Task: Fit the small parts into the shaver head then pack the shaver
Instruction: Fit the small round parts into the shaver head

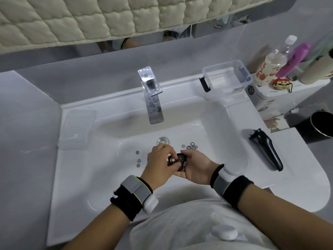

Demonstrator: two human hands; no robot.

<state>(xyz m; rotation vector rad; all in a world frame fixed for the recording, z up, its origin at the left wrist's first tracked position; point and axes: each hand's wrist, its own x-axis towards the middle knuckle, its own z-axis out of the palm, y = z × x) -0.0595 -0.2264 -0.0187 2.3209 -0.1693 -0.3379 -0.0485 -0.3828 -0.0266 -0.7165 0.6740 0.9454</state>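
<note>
Both hands' grip on shaver head (180,161); bottle (268,69) label unreadable.

You can't read anything: red characters on the clear bottle (268,69) at the counter's far right corner are too blurred.

Soft, even indoor light, cool and slightly dim.
The white sink (207,123) showed only faint shadows, with a darker one beside the shaver body (266,150); the faucet (153,98) carried patchy glare. Wide-angle distortion bent the edges (the mattress (90,18) curved), and the small parts (191,146) looked soft.
</note>
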